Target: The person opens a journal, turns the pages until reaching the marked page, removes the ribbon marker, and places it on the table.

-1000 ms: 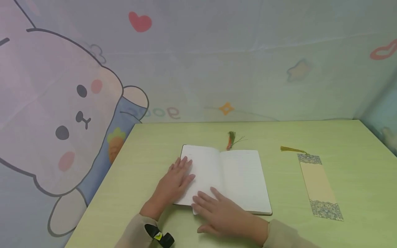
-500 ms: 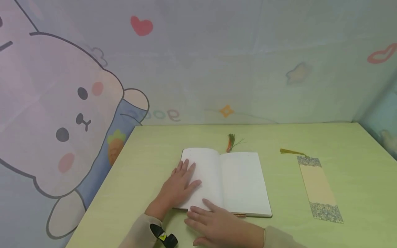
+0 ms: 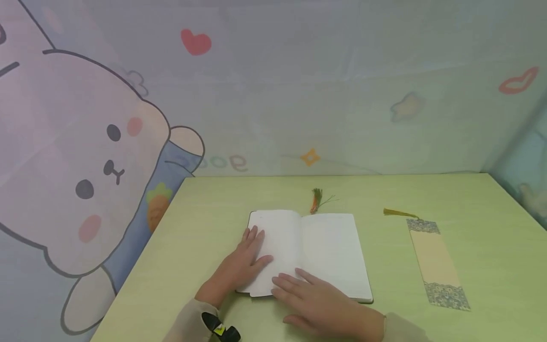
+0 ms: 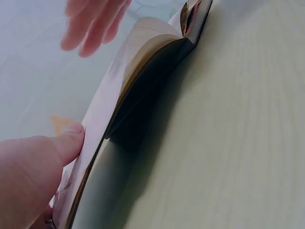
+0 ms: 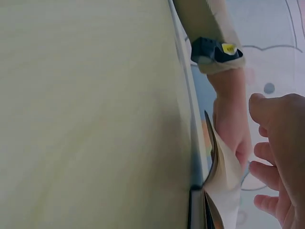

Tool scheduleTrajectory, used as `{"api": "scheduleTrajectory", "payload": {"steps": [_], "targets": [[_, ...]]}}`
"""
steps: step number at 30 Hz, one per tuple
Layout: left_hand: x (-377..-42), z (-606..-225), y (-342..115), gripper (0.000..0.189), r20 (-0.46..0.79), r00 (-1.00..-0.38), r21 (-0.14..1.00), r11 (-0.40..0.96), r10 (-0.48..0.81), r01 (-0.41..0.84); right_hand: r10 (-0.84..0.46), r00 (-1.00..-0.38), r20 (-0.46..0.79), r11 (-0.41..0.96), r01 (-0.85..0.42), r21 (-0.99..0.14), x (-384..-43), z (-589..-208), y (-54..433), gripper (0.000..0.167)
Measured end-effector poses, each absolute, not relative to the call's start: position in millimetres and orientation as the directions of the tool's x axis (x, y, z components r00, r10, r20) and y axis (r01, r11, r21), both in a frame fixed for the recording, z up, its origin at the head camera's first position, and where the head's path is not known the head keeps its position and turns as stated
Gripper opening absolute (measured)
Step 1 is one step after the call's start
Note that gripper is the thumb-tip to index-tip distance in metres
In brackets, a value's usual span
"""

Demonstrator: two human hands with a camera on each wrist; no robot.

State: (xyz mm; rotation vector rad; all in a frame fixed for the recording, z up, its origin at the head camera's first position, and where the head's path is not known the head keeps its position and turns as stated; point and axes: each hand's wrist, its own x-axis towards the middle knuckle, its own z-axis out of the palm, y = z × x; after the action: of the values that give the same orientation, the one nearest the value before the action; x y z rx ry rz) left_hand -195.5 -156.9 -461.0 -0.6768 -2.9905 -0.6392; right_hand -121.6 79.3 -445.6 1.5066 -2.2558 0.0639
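Fingers [image 3: 255,233] extended, gripping nothing — left hand [image 3: 239,266] on left notebook page [image 3: 282,242], right hand [image 3: 316,301] hovering near lower edge — best press lightly, outward from gutter [image 3: 301,247].

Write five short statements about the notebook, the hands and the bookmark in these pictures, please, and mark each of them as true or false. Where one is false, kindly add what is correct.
1. The notebook lies open on the table. True.
2. In the head view, the bookmark with the gold tassel lies to the right of the notebook, apart from it. True.
3. The left hand pinches the bookmark. False: it touches the notebook's left page.
4. The right hand is closed in a fist. False: its fingers are loosely extended and hold nothing.
5. A black strap is on the left sleeve. True.
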Motion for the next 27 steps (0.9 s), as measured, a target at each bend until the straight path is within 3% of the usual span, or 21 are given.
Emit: {"api": "scheduleTrajectory", "payload": {"steps": [11, 27], "targets": [[-196.3, -459.8, -160.2, 0.069, 0.072, -0.904, 0.341, 0.841, 0.422, 0.42, -0.791, -0.355, 0.499, 0.47, -0.874, 0.124, -133.0, -444.6, 110.0, 0.047], [-200.0, -463.8, -165.4, 0.065, 0.024, -0.906, 0.323, 0.854, 0.423, 0.407, -0.702, -0.484, 0.522, 0.588, -0.808, 0.042, -139.2, -445.7, 158.7, 0.05]]}}
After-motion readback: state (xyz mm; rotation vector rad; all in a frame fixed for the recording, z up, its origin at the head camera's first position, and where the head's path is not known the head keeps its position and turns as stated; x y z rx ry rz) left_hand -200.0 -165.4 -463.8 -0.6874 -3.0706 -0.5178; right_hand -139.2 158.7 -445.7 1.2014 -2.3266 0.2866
